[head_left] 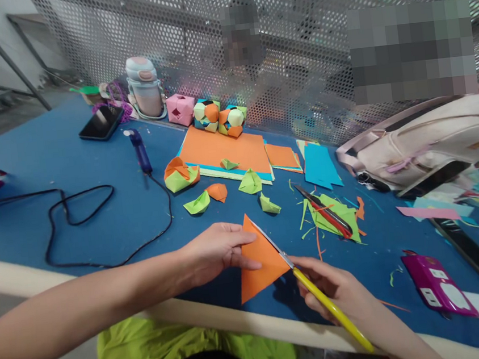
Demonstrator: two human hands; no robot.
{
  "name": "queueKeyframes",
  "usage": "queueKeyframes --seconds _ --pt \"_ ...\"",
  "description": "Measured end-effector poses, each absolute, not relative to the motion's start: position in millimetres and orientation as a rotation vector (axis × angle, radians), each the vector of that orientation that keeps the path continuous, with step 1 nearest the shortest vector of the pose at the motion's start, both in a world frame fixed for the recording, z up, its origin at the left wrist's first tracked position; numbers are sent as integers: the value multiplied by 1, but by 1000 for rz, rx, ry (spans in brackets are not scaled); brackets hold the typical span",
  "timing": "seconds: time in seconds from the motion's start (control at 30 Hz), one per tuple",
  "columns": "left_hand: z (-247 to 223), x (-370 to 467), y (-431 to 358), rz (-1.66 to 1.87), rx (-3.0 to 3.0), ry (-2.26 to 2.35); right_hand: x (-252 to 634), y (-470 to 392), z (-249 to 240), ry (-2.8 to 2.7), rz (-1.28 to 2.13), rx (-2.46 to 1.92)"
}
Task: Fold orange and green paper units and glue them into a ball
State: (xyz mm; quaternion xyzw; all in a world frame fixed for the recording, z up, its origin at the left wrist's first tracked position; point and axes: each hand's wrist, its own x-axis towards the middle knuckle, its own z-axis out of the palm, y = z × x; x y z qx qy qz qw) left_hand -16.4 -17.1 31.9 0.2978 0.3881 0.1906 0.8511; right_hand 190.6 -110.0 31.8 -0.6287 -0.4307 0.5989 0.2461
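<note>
My left hand point(217, 253) pinches an orange paper triangle point(260, 271) between thumb and fingers, above the front of the blue table. My right hand point(334, 289) grips yellow-handled scissors point(327, 305), whose metal blades lie along the paper's upper right edge. Whether the blades are closed is hard to make out. Beyond my hands lie small folded pieces: a green one point(198, 203), an orange one point(217, 192) and another green one point(270, 203). A larger green-and-orange folded piece point(181, 176) rests behind them.
A red cutter knife point(326, 213) lies on green paper scraps. Behind are orange sheets point(228, 149), blue paper point(321, 165) and paper balls point(206, 115). A corded blue tool point(139, 150) stands left, its cable looping. A purple power strip point(439, 284) and white bag point(431, 131) sit right.
</note>
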Motion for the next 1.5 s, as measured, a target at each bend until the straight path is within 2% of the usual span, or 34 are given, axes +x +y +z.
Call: queueKeyframes --seconds 0.93,1.5 --pt "33 -17 -18 369 602 752 190 -113 21 -1084 1731 -1537" --pt "32 -17 -22 308 617 736 183 -115 15 -1228 1601 -1565"
